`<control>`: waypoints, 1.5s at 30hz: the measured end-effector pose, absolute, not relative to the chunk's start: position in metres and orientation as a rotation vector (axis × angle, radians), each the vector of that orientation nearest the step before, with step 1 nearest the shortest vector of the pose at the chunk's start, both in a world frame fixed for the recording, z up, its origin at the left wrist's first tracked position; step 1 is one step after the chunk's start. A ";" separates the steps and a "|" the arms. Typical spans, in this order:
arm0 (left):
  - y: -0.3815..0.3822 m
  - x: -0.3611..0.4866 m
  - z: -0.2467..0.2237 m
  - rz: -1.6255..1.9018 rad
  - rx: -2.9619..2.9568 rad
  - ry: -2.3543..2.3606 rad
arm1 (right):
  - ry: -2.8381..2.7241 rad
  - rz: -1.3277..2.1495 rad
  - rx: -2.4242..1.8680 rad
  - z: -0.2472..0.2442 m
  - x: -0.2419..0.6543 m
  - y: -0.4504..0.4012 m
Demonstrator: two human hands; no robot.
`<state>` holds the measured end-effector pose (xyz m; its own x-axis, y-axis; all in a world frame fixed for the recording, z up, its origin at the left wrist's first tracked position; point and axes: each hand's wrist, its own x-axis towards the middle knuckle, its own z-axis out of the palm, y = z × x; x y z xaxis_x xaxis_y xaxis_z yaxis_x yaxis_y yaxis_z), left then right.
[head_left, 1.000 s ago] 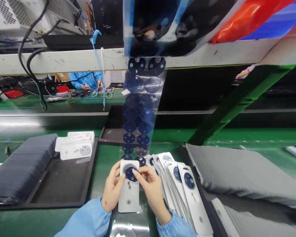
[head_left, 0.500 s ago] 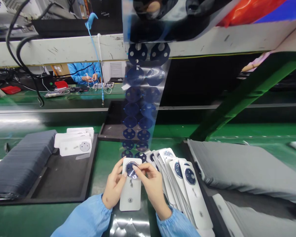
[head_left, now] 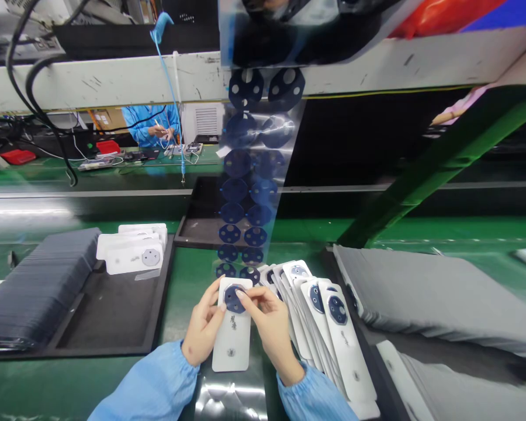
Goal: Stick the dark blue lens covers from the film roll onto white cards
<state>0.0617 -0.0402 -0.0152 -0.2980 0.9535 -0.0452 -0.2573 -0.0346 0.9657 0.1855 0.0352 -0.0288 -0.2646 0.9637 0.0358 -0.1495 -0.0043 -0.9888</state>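
A white panel (head_left: 231, 351) with dark printed marks stands upright in the view at the lower middle, a dark blue round sticker (head_left: 233, 299) over its upper part. My left hand (head_left: 204, 324) is closed on the panel's left edge, its thumb beside the sticker. The fingers of my right hand (head_left: 269, 321) are pinched together at the sticker's upper right edge. Behind the panel's top, a clear film strip (head_left: 245, 225) with two columns of dark blue stickers hangs down. Right of my hands lies a fanned row of white panels (head_left: 348, 351) with dark round areas.
On the left, a black tray (head_left: 109, 318) holds a dark grey stack (head_left: 44, 286) and several white panels (head_left: 134, 257). Grey stacked sheets (head_left: 429, 292) lie at right. A green post (head_left: 438, 164) slants there. Across the bench, a person in blue sleeves (head_left: 151, 126) handles a cable.
The view has shifted slightly. The sticker now shows its small holes more clearly on the panel, with my right fingertips still at its edge. Both hands have hardly moved.
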 end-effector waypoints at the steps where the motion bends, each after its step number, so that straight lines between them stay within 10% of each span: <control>1: -0.040 0.062 -0.015 1.534 0.845 1.222 | -1.295 1.456 -0.949 -0.030 0.185 0.035; 45: -0.040 0.061 -0.017 1.519 0.802 1.238 | -1.267 1.506 -0.992 -0.031 0.185 0.036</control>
